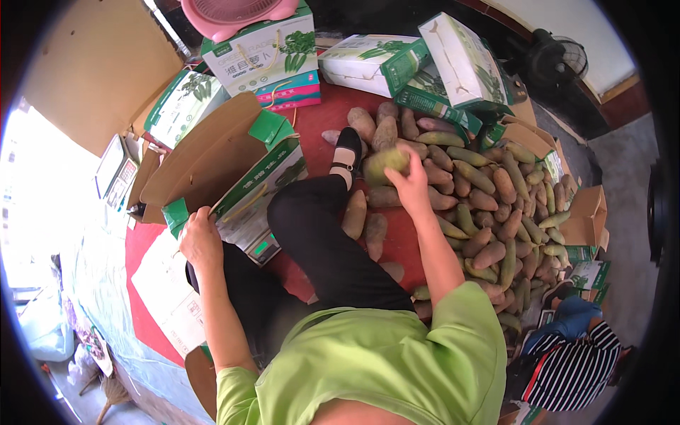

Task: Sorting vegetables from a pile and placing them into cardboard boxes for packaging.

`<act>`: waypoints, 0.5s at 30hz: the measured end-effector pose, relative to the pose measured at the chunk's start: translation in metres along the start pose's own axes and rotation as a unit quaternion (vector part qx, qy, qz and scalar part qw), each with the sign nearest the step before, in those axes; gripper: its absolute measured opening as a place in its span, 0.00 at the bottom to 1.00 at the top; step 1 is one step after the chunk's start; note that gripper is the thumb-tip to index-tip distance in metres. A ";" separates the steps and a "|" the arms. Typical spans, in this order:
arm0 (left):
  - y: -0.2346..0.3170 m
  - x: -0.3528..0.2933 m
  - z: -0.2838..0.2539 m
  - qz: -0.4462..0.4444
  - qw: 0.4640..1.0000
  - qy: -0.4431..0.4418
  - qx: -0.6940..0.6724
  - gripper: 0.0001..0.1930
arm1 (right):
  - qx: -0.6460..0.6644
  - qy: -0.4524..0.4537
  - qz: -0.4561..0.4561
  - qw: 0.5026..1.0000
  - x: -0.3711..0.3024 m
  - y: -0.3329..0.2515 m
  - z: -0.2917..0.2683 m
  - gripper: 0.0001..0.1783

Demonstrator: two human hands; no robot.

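Note:
My left hand [200,242] grips the near corner of an open cardboard box [273,173] by its green-edged flap. The box stands tilted beside my bent leg, with its brown lid raised; its inside is mostly hidden. In my right hand [409,181] is a green radish [386,164], smeared by motion, held above the red floor covering. To the right spreads a big heap of green and brownish, soil-coated radishes [489,205]. A few loose radishes [355,214] lie between my legs and the heap.
Printed cartons [261,60] stand at the back, one topped by a pink plastic basket [237,15]. More cartons [464,60] lean behind the heap. A black fan [556,60] is at the far right. Another person in a striped top [574,365] is at the lower right.

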State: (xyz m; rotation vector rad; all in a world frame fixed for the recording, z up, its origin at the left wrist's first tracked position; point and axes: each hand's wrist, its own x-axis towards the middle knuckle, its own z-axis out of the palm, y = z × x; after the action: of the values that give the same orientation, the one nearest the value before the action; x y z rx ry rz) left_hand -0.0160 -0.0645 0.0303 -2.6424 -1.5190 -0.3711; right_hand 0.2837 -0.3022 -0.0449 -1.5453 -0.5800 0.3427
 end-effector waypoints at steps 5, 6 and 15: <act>0.001 0.000 -0.002 0.008 1.000 -0.006 0.001 0.06 | 0.188 -0.070 -0.139 0.970 0.042 -0.115 0.064 0.29; 0.002 0.001 -0.002 0.003 1.000 -0.011 0.003 0.06 | 0.207 -0.076 -0.169 0.961 0.047 -0.129 0.078 0.29; -0.001 -0.001 0.002 0.016 1.000 -0.006 0.020 0.07 | -0.032 -0.179 -0.271 0.945 0.043 -0.126 0.215 0.28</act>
State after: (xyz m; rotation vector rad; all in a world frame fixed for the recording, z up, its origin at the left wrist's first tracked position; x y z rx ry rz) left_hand -0.0168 -0.0639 0.0279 -2.6397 -1.4698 -0.3185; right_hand 0.1818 -0.1011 0.0710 -1.3241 -1.2788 0.1803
